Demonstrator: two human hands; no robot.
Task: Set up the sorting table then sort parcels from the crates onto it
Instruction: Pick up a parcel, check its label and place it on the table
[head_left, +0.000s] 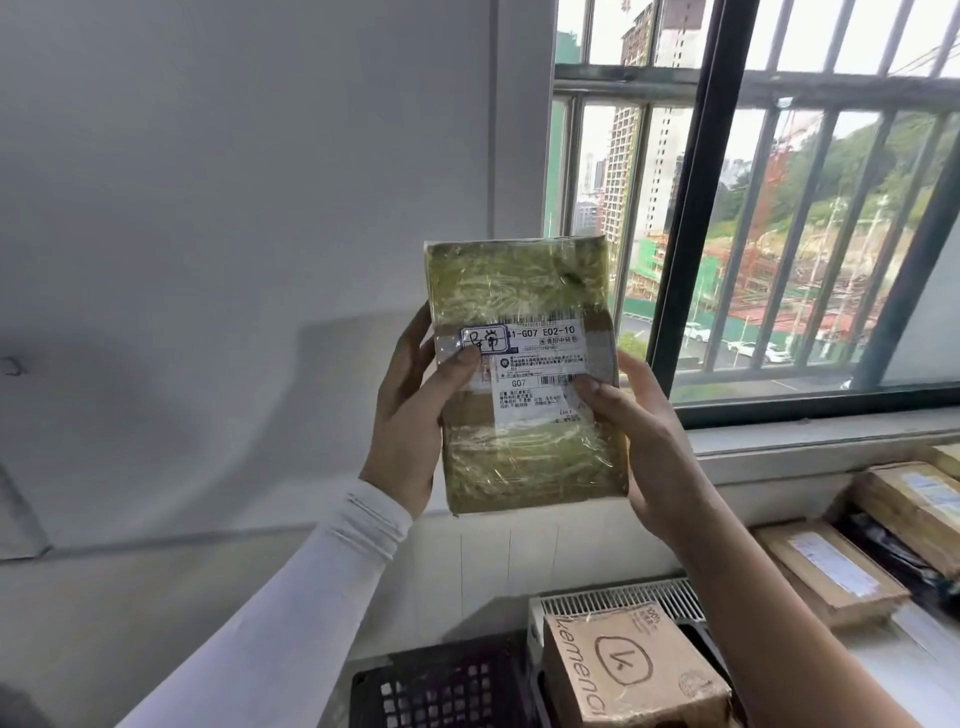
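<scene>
Parcel (524, 374), flat, tape-wrapped, with a white shipping label (537, 364), was held upright between both hands: the left hand (410, 415) gripped its left edge with the thumb pressed on the label's corner, and the right hand (649, 447) gripped the right edge, thumb on the label. Label reading was judged the step in hand; thumbs would be better slid off the print before placement. Below the hands, a black crate (441, 686) and a printed carton (634, 670) were noted; further parcels (831, 571) lay right of the right hand.
</scene>
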